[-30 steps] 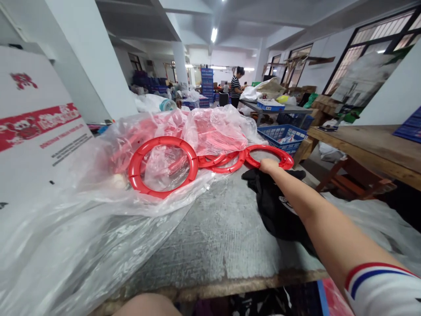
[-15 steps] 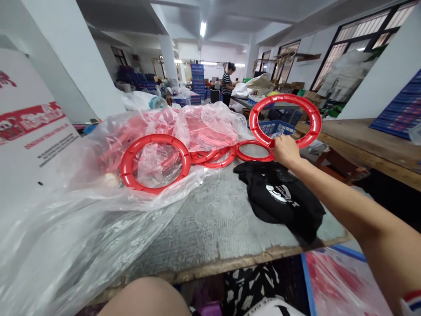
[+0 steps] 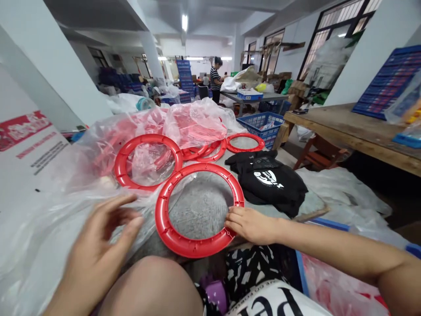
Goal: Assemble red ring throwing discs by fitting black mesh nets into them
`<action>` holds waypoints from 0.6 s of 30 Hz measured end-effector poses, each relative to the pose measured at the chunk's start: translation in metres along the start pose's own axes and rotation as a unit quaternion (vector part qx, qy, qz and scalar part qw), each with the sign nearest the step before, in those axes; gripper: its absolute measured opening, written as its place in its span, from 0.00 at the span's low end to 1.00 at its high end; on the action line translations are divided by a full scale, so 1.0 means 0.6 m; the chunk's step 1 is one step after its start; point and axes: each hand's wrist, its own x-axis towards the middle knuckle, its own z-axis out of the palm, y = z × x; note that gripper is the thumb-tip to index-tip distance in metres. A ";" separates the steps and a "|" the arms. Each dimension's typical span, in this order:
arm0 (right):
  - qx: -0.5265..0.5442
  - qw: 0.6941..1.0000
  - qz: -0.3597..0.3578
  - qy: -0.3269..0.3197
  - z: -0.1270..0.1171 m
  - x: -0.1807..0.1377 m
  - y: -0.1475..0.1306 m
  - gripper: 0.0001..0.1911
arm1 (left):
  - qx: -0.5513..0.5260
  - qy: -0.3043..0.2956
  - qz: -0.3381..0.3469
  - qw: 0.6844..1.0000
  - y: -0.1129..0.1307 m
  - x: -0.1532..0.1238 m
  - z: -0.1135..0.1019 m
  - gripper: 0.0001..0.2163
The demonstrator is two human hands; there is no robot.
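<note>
Red ring (image 3: pixel 197 248): glossy, circular, plastic-looking, small holes and notches on the visible face. Held at its right side in the right fingers (image 3: pixel 235 217); rest of loop extends left from them, face to camera. Left fingers (image 3: pixel 113 203) near its left edge, not touching.

White pillars (image 3: pixel 59 57) left and right — lit tube lamp (image 3: pixel 184 23) under pale ceiling (image 3: pixel 223 9), barred window (image 3: pixel 336 27) upper right — wooden table (image 3: pixel 329 120) near right pillar, brown seat (image 3: pixel 320 151) below.

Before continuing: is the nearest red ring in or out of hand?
In hand: the right hand curls over the edge of that red ring.
</note>
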 end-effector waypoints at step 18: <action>0.105 0.985 0.134 0.003 0.084 -0.047 0.038 0.21 | 0.167 -0.362 0.052 0.916 -0.033 0.164 0.175 0.25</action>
